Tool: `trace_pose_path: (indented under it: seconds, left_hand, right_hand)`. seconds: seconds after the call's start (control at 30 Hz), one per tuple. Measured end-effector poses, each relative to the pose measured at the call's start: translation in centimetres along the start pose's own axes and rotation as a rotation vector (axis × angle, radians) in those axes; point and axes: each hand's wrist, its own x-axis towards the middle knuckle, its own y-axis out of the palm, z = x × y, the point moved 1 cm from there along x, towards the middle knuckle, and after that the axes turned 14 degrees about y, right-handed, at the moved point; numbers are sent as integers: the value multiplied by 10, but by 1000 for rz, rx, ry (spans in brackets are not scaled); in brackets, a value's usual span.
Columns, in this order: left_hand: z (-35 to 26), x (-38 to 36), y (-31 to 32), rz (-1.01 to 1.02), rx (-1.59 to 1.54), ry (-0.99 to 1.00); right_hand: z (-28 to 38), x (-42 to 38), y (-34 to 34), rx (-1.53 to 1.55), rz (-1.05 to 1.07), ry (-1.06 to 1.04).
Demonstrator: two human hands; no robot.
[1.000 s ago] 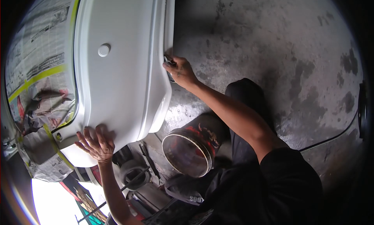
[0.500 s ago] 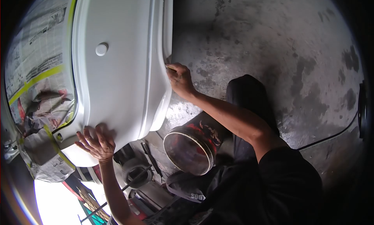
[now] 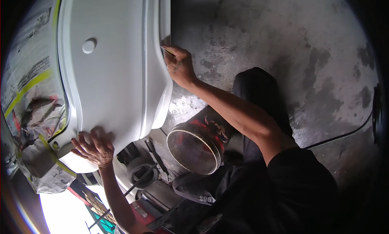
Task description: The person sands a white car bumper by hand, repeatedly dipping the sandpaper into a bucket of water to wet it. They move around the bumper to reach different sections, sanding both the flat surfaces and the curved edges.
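Note:
A white car body panel [image 3: 113, 72] with a round knob [image 3: 89, 45] fills the left half. My left hand [image 3: 95, 150] lies on its lower part, fingers spread, holding nothing. At the panel's right edge, my right hand [image 3: 179, 66] is closed on a small thin piece [image 3: 168, 52], with the fingertips against the edge. Most of that piece is hidden by the fingers, so its kind is unclear. Newspaper [image 3: 38, 68] and yellow-green tape [image 3: 28, 90] cover the area left of the panel.
An open bucket [image 3: 194, 151] lies tilted by my dark-clothed legs [image 3: 259, 96]. Below the panel are a grey round object [image 3: 142, 174], a dark bar [image 3: 157, 156] and a long thin rod [image 3: 129, 190]. The concrete floor [image 3: 251, 39] has dark stains.
The view has shifted, so the panel sits further left and slightly higher. My right hand has moved up along the panel's edge. My left hand stays on about the same spot.

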Motion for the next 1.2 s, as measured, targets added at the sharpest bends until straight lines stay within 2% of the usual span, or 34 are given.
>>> trace_pose_path:
  seconds: [0.03, 0.13, 0.17, 0.23, 0.3, 0.37, 0.4, 0.43, 0.5, 0.57, 0.63, 0.7, 0.83, 0.87, 0.93, 1.0, 1.03, 1.1, 1.17, 1.2]
  left_hand:
    - [2, 3, 0, -14, 4, -3]
    - [3, -2, 3, 0, 22, -9]
    - [3, -1, 1, -10, 23, -1]
    - [2, 1, 1, 24, 38, -12]
    - [-1, 3, 0, 14, 25, 6]
    - [2, -2, 2, 26, 53, -3]
    - [2, -2, 2, 11, 64, -2]
    - [1, 2, 6, -3, 79, -12]
    - [1, 2, 0, 5, 48, -1]
    - [2, 6, 3, 0, 61, -9]
    - [1, 2, 1, 11, 52, -12]
    - [-3, 0, 6, 17, 62, -14]
    - [1, 1, 3, 15, 97, -12]
    - [0, 3, 0, 19, 91, -2]
    - [1, 5, 0, 12, 87, 6]
    - [1, 5, 2, 17, 80, 1]
    - [1, 4, 1, 11, 76, 1]
    - [0, 4, 4, 7, 103, -14]
    - [2, 0, 2, 35, 79, 3]
    - [3, -1, -5, 39, 72, 10]
  right_hand:
    - [-4, -6, 7, 66, -92, -89]
    - [-61, -61, 10, 1, -117, 23]
    - [-58, -59, 6, 5, -129, 18]
    - [-59, -55, 2, -53, 34, 249]
    - [-29, -34, -5, -12, -34, 253]
    - [-6, -18, -8, 10, -6, 174]
    - [-18, -26, 3, 124, -122, 32]
    - [-31, -44, 7, 117, -116, 142]
    - [-59, -68, 6, 75, -78, 151]
    - [-66, -60, 10, 52, -127, 99]
    - [-46, -51, 14, 21, -157, 79]
    - [20, -13, 5, -41, -207, -1]
    - [-38, -60, 16, 27, -224, -6]
    - [-33, -63, 14, 87, -184, 64]
    - [-33, -41, 15, 77, -165, 31]
    - [8, -15, 7, 70, -155, 14]
    - [-1, -27, 10, 69, -148, 43]
    - [-19, -33, 16, 82, -221, -31]
    - [-49, -73, 21, 120, -243, 25]
    - [-75, -92, 23, 91, -150, 208]
